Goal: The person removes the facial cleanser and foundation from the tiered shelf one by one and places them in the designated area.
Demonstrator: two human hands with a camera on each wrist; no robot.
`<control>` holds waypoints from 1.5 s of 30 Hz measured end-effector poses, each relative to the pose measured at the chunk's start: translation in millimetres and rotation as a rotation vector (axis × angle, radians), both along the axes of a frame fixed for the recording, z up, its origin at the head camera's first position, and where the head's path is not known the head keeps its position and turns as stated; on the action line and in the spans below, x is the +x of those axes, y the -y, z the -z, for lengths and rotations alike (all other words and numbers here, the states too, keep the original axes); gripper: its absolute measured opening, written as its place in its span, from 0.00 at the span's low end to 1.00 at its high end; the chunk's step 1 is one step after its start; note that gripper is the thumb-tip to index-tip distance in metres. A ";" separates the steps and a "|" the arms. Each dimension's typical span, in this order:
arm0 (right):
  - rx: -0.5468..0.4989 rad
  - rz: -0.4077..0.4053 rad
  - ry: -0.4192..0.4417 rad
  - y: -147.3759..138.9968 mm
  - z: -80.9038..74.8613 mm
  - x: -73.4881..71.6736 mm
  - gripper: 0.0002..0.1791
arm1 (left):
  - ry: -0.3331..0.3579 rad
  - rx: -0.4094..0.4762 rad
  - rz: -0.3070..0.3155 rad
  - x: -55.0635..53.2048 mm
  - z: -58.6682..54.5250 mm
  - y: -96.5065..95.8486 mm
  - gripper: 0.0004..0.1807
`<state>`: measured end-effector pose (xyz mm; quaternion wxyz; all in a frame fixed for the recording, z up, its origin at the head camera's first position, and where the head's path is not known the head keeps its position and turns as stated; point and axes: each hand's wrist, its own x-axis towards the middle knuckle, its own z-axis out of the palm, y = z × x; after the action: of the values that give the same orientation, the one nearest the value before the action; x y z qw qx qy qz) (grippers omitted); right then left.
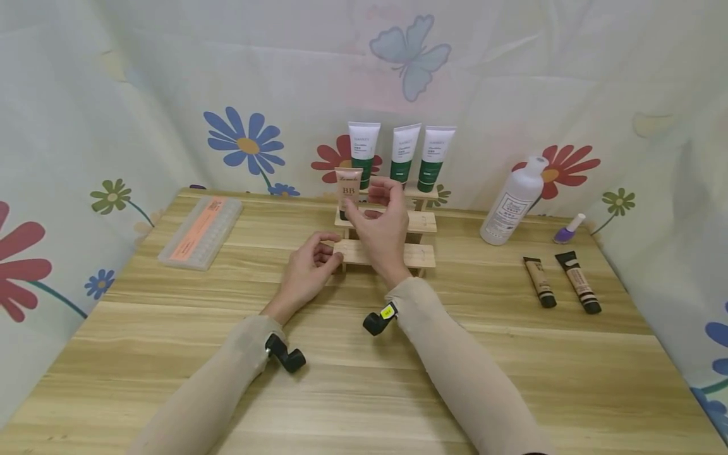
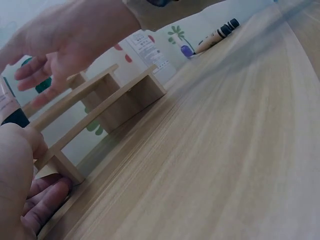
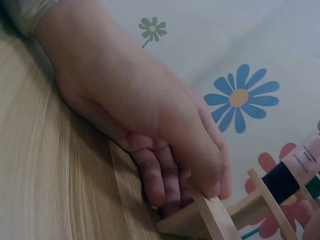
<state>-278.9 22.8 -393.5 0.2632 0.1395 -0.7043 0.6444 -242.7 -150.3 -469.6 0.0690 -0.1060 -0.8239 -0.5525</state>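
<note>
A small wooden tiered rack stands toward the table's back. My left hand grips the left end of its lowest step, thumb on top and fingers beneath, as the right wrist view shows. A pinkish BB cream tube stands cap down at the left end of the middle step. Beside it is my right hand, fingers loosely bent and apart, its thumb overlapping the tube in the head view. On the top step stand three white-and-green tubes, caps down; the middle one leans slightly, its lower end partly hidden.
A clear plastic case with an orange label lies at left. To the right stand a white bottle and a purple nail polish bottle. Two beige tubes with black caps lie in front of them. A floral curtain hangs behind.
</note>
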 end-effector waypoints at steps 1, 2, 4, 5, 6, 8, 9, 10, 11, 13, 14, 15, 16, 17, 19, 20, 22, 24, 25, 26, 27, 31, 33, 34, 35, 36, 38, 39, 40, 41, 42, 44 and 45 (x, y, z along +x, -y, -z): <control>0.006 0.003 -0.006 2.8 0.2 -0.6 0.33 | 0.001 0.001 -0.001 -0.1 0.1 -0.1 0.17; 0.013 0.008 -0.009 5.3 0.5 -1.2 0.33 | 0.001 0.002 -0.001 -0.2 0.4 0.0 0.17; 0.027 0.019 -0.011 9.5 1.6 -2.7 0.32 | 0.003 0.003 -0.001 -0.5 0.8 0.2 0.17; 0.033 0.026 -0.009 11.3 2.2 -3.5 0.32 | 0.004 0.002 -0.001 -0.5 0.7 0.0 0.17; 0.038 0.032 -0.007 12.9 2.9 -4.5 0.31 | 0.005 0.000 -0.002 -0.5 0.7 0.0 0.17; 0.041 0.042 0.000 15.6 3.5 -5.7 0.31 | 0.007 -0.005 -0.004 -0.3 0.4 -0.3 0.17; 0.042 0.045 0.002 16.8 3.6 -6.0 0.31 | 0.009 -0.007 -0.005 0.0 0.0 -0.5 0.17; 0.041 0.046 0.005 17.9 3.5 -6.3 0.31 | 0.009 -0.008 -0.007 0.3 -0.4 -0.8 0.17; 0.041 0.048 0.008 18.9 3.4 -6.5 0.31 | 0.009 -0.008 -0.008 0.6 -1.0 -1.1 0.17; 0.039 0.053 0.013 20.9 3.0 -6.5 0.31 | 0.011 -0.007 -0.009 1.0 -1.5 -1.2 0.17; 0.039 0.056 0.015 21.9 3.0 -6.8 0.30 | 0.011 -0.005 -0.010 1.2 -1.6 -1.2 0.17; 0.038 0.058 0.016 23.0 3.3 -7.1 0.30 | 0.012 -0.003 -0.010 1.3 -1.6 -1.0 0.17; 0.039 0.061 0.017 23.6 3.5 -7.7 0.30 | 0.012 -0.003 -0.010 1.4 -1.7 -1.2 0.17; 0.039 0.065 0.018 24.2 4.0 -8.3 0.29 | 0.012 -0.004 -0.011 1.5 -1.7 -1.3 0.16; 0.041 0.074 0.016 25.5 4.9 -9.5 0.29 | 0.012 -0.007 -0.012 1.6 -1.7 -1.3 0.16; 0.045 0.079 0.015 26.0 5.4 -10.1 0.29 | 0.012 -0.007 -0.013 1.7 -1.8 -1.3 0.16; 0.056 0.093 0.010 26.7 6.1 -10.9 0.29 | 0.012 -0.010 -0.015 1.7 -1.8 -1.2 0.16; 0.067 0.108 0.004 27.2 6.9 -11.9 0.28 | 0.012 -0.010 -0.016 1.6 -1.9 -1.1 0.16; 0.071 0.113 0.001 27.4 7.0 -12.2 0.28 | 0.013 -0.009 -0.016 1.5 -1.9 -1.1 0.16; 0.076 0.117 -0.003 27.5 7.0 -12.4 0.28 | 0.013 -0.009 -0.016 1.4 -1.9 -1.1 0.16; 0.080 0.120 -0.007 27.5 7.0 -12.5 0.28 | 0.013 -0.008 -0.015 1.3 -1.8 -1.1 0.16; 0.084 0.113 -0.014 26.4 6.4 -12.2 0.27 | 0.013 -0.005 -0.011 1.1 -1.9 -1.6 0.16; 0.078 0.103 -0.013 24.5 5.2 -10.9 0.27 | 0.014 -0.003 -0.008 1.2 -2.1 -2.3 0.17; 0.070 0.095 -0.011 23.4 4.6 -9.9 0.27 | 0.014 -0.002 -0.008 1.2 -2.3 -2.6 0.17; 0.064 0.089 -0.011 21.9 3.6 -8.7 0.27 | 0.013 0.000 -0.007 1.3 -2.5 -2.9 0.17; 0.057 0.083 -0.011 20.3 2.6 -7.4 0.27 | 0.013 0.000 -0.007 1.3 -2.7 -3.1 0.17; 0.040 0.072 -0.016 16.6 0.9 -4.8 0.27 | 0.010 0.001 -0.008 1.0 -3.0 -3.2 0.17; 0.032 0.067 -0.020 14.5 0.2 -3.4 0.27 | 0.008 0.000 -0.008 0.9 -3.0 -3.1 0.17; 0.026 0.063 -0.023 12.2 -0.6 -2.0 0.27 | 0.006 -0.002 -0.008 0.7 -3.0 -3.0 0.17; 0.021 0.062 -0.025 9.8 -1.4 -0.5 0.28 | 0.005 -0.004 -0.007 0.7 -2.9 -2.7 0.17; 0.016 0.060 -0.027 7.3 -2.0 1.2 0.28 | 0.004 -0.006 -0.006 0.6 -2.8 -2.4 0.17; 0.014 0.064 -0.026 1.9 -3.1 4.4 0.27 | 0.003 -0.008 -0.004 0.7 -2.4 -1.6 0.17; 0.016 0.069 -0.025 -1.0 -3.7 6.0 0.27 | 0.003 -0.009 -0.003 0.8 -2.0 -1.1 0.17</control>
<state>-272.8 23.8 -389.8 0.2930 0.1255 -0.7104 0.6275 -242.0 -149.1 -467.6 0.0680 -0.1042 -0.8265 -0.5489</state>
